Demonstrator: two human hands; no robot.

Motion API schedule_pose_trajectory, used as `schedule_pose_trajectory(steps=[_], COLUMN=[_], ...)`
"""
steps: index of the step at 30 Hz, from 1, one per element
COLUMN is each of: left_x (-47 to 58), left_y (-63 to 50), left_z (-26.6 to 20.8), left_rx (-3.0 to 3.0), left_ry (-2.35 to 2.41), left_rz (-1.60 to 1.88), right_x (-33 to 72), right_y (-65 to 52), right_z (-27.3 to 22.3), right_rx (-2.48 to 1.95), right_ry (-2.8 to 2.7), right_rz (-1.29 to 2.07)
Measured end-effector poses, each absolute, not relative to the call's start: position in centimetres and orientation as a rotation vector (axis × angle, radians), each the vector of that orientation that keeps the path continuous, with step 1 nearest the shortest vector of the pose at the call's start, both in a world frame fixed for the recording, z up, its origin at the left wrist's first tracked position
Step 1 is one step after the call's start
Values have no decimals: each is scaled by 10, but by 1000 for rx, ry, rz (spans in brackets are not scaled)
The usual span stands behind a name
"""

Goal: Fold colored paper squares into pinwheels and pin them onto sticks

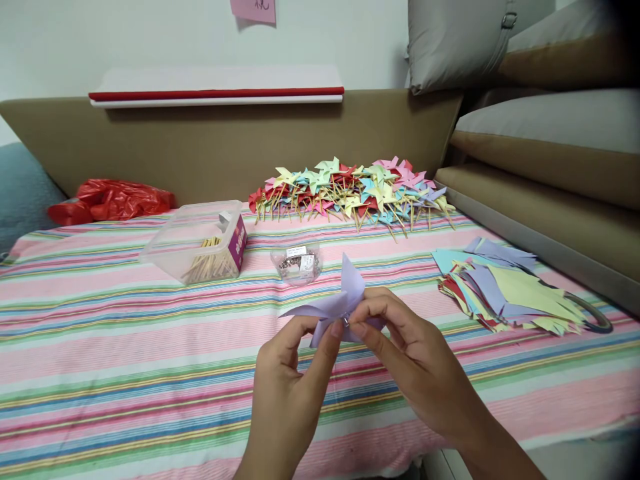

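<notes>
A purple paper pinwheel is held above the striped cloth, its blades folded in toward the middle. My left hand pinches it from the left, thumb near its centre. My right hand is closed at the centre from the right, thumb and forefinger together beside a tiny shiny metal piece, perhaps a pin. Just beyond the hands lies a clear plastic bag of small metal fasteners. To its left stands a clear plastic box with wooden sticks inside.
Many finished pinwheels on sticks are heaped at the back. Cut coloured paper sheets lie at the right, with a dark curved handle beside them. A red plastic bag sits back left. Stacked cushions border the right side.
</notes>
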State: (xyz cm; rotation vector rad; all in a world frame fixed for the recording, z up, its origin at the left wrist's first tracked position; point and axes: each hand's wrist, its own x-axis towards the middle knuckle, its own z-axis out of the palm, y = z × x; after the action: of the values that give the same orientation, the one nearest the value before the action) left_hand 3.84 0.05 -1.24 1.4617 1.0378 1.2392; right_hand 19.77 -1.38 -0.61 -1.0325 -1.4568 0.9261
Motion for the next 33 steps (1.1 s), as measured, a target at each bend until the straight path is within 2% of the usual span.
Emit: schedule_pose_trajectory(steps=[21,33], left_x=[40,38], left_y=[-3,-2], left_z=[-18,-17], left_rx=[1555,1615], left_ry=[1151,1099], left_rz=[1326,1309], right_x=[184,188], right_y=[-15,-14], right_z=[-15,-9], right_rx=[-1048,-1019], right_ry=[-1032,-1200], right_rz=[1034,1137])
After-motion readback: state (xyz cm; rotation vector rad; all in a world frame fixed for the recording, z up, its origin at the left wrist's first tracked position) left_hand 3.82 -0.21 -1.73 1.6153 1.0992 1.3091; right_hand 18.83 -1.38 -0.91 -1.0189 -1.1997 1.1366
